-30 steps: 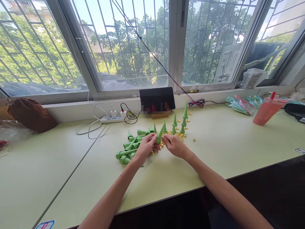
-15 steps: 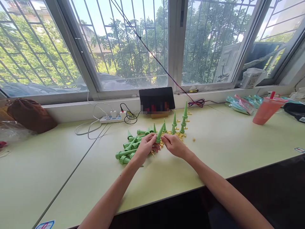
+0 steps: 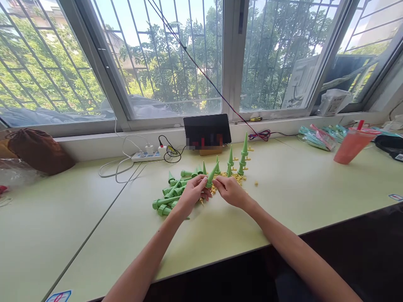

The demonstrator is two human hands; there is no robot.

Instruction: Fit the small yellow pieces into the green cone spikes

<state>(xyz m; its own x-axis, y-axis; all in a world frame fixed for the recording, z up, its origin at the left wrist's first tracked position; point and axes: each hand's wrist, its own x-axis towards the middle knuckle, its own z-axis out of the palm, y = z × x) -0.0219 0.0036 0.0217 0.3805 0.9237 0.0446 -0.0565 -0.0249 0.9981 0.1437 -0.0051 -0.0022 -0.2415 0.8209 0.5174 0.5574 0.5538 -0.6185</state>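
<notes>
Clamping its fingers on the tilted green spike, the left hand holds it near yellow pieces. The right hand has fingers pinched together, contents hidden; sideways pressure could dislodge the spike.

The left hand holds a green cone, tip upward, leaning to the right. The right hand is just beside it; whether it grips something is hidden. More cones lie on the surface near yellow pieces. Behind stands a tablet; at right, a red cup.
</notes>
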